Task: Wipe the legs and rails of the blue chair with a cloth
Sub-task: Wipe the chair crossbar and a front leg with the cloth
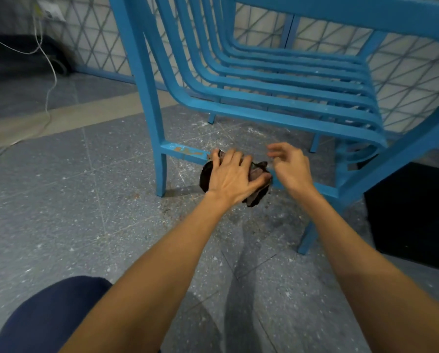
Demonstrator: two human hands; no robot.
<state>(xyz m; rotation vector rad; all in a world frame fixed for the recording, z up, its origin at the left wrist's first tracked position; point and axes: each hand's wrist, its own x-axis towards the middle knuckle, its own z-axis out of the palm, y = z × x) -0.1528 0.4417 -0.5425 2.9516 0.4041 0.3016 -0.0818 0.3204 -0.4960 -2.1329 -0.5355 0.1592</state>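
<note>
The blue chair [264,98] stands on the floor in front of me, its slatted seat and back filling the upper view. A low side rail [185,150] runs between its two near legs, with worn orange patches near the left leg [161,171]. My left hand [232,174] grips a dark crumpled cloth [257,189] around this rail, fingers curled over the top. My right hand [289,165] hovers just right of the cloth with fingers loosely curled, holding nothing. The cloth and both hands hide the middle of the rail.
The grey speckled tile floor [73,212] is dusty, with pale scuffs under the chair. A white cable [49,80] trails across the floor at the left from a wall socket. A black box [414,212] sits close to the right. My knee in dark blue fabric [47,317] is at the bottom left.
</note>
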